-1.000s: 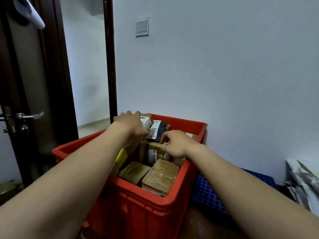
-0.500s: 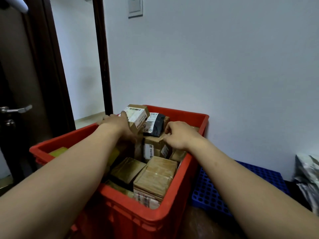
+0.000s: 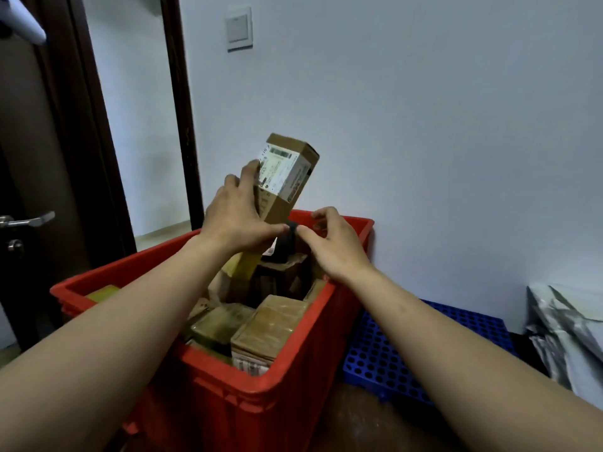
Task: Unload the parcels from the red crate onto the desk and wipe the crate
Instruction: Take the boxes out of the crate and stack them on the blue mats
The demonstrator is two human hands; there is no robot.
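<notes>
A red crate (image 3: pixel 293 383) stands in front of me, filled with several brown taped parcels (image 3: pixel 270 324). My left hand (image 3: pixel 235 220) grips a long cardboard box (image 3: pixel 287 181) with a white label. The box is tilted, its upper end well above the crate rim and its lower end still among the parcels. My right hand (image 3: pixel 332 246) hovers over the crate's far right corner with loosely curled fingers. Its thumb is at a black parcel (image 3: pixel 285 246) that stands upright behind the box. No desk is in view.
A white wall with a light switch (image 3: pixel 239 29) rises just behind the crate. A dark open door (image 3: pixel 32 158) with a metal handle (image 3: pixel 29 220) is at the left. A blue perforated panel (image 3: pixel 391 353) and grey plastic bags (image 3: pixel 567 327) lie at the right.
My left hand has pulled the long labelled box up out of the crate and tilted it. My right hand has lifted off the parcels to rim height.
</notes>
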